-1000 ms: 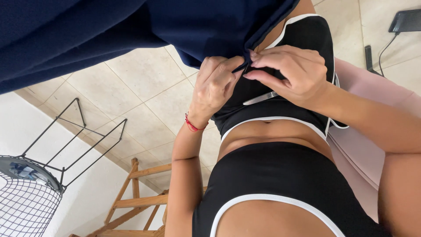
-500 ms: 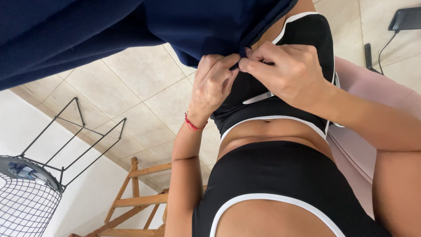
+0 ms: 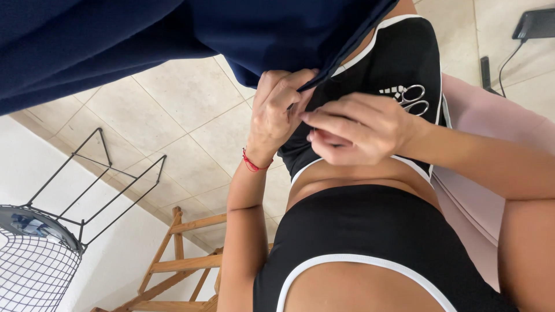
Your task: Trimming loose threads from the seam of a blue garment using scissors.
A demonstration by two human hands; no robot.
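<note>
A large navy fabric (image 3: 173,40) hangs across the top of the view. My left hand (image 3: 280,112), with a red string bracelet on its wrist, is shut on the fabric's lower edge. My right hand (image 3: 361,127) sits right beside it, just below that edge. Its fingertips are pinched together against my left hand, and anything between them is too small to see. A pair of silver scissors (image 3: 413,98) lies on my black shorts (image 3: 404,52), just beyond my right hand.
I sit on a pink seat (image 3: 485,150) over a beige tiled floor (image 3: 185,115). A black wire basket (image 3: 34,271) and a black metal rack (image 3: 98,173) stand at the left, with a wooden frame (image 3: 185,260) beside them. A dark device with a cable (image 3: 535,23) lies at the top right.
My right hand has dropped from the fabric's edge and turned, with its fingers now pinched below my left hand. The scissors, partly covered by my right hand before, now show on my shorts.
</note>
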